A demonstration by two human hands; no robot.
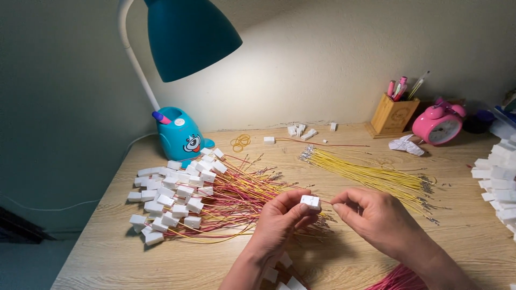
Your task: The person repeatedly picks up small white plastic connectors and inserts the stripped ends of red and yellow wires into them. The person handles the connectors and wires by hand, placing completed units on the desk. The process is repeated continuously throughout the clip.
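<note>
My left hand [282, 220] pinches a small white plastic connector [310, 202] between thumb and fingers, just above the wooden desk [97, 258]. My right hand [376, 217] is closed in a pinch right beside it, thumb and forefinger tips near the connector's right side; a thin wire end between them is too small to make out clearly. Left of my hands lies a pile of finished white connectors [172, 193] with red and yellow wires [242, 201] fanning toward me.
A bundle of loose yellow wires [371, 177] lies behind my right hand. A teal desk lamp [180, 134] stands at the back left, a wooden pen holder [393, 114] and pink alarm clock [438, 126] at the back right. White connectors [497, 182] are heaped at the right edge; red wires [398, 279] lie near me.
</note>
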